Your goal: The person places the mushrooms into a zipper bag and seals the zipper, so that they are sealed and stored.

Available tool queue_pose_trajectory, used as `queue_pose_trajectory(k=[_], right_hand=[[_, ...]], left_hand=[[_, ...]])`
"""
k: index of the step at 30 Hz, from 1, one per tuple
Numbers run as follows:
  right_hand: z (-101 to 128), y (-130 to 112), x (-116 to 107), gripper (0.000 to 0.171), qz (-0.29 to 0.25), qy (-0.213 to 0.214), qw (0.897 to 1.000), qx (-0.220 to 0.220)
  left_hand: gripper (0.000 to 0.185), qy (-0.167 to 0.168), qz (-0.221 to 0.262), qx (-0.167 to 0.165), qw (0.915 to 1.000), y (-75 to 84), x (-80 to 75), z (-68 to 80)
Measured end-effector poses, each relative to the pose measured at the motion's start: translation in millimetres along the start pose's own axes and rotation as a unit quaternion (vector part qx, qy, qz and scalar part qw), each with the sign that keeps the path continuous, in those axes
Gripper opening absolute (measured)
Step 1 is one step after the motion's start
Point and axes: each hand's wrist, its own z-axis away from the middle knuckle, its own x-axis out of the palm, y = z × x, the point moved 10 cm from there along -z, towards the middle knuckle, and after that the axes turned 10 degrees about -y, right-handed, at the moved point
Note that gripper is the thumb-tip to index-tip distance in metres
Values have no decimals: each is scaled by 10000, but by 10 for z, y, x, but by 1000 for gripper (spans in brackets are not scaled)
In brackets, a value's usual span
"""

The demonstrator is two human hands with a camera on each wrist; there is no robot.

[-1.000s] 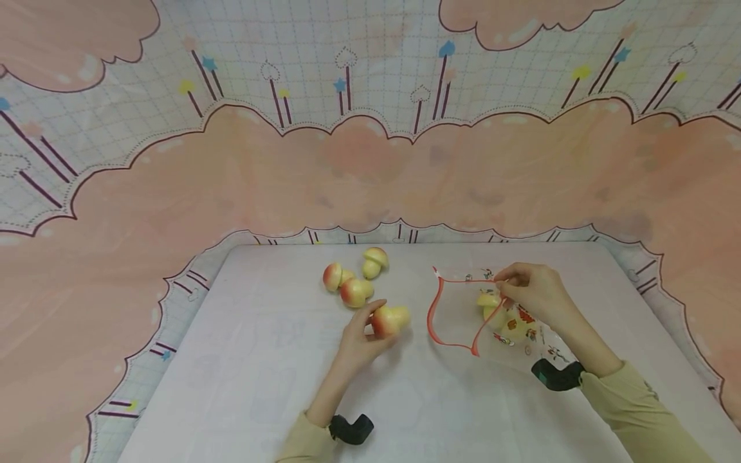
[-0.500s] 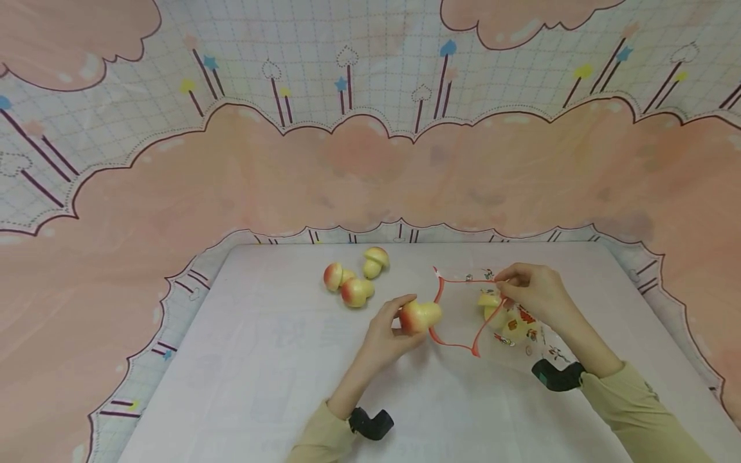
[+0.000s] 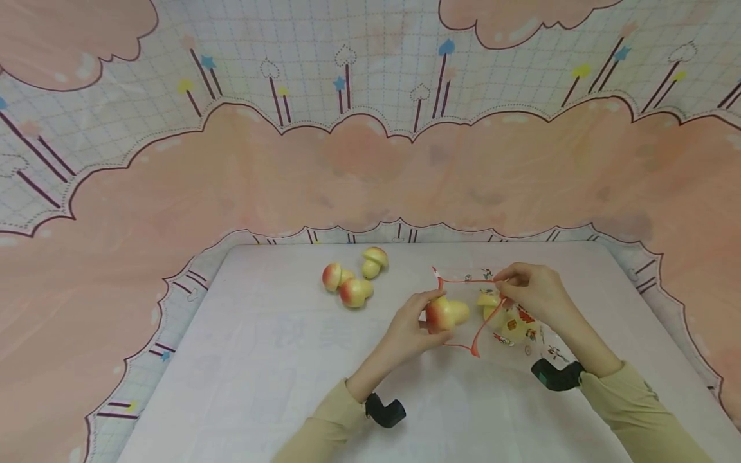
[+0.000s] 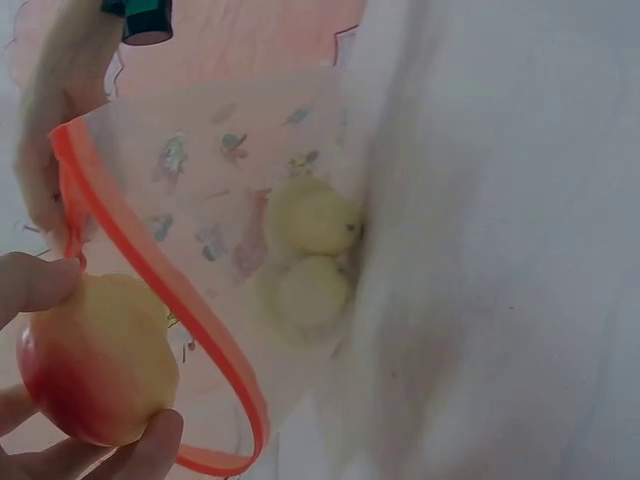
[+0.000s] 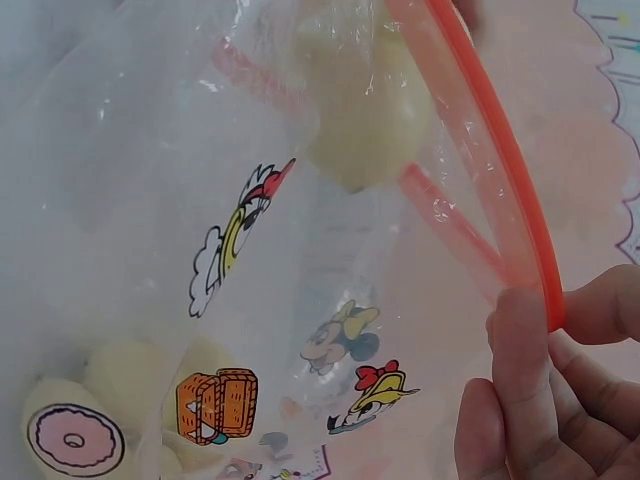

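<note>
My left hand (image 3: 408, 328) grips a yellow toy mushroom (image 3: 447, 314) with a red-blushed cap, thumb and fingers around the cap. Its stem points right, at the open mouth of a clear plastic bag (image 3: 476, 347) with an orange-red edge and cartoon prints. My right hand (image 3: 535, 292) pinches that edge between thumb and fingers, as the right wrist view also shows. Inside the bag lie more pale yellow mushrooms (image 4: 312, 220), seen dimly through the plastic; how many is unclear. The held mushroom shows at the opening in the left wrist view.
Three more toy mushrooms lie on the white table (image 3: 243, 360), left of the bag: one at the back (image 3: 375, 262), one at the left (image 3: 336, 276) and one nearer (image 3: 356, 292). A patterned peach curtain (image 3: 370, 173) stands behind the table.
My left hand has moved right with the mushroom, from beside the loose ones to the bag's mouth. The right hand and the bag have stayed in place.
</note>
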Motion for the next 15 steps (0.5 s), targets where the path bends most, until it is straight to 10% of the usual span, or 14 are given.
queue_pose_trajectory(k=[15], right_hand=[[-11,5,-23,26,63,-3,10000,-44]], left_hand=[[69,-574,-564,-95,9967,-74,187,-293]])
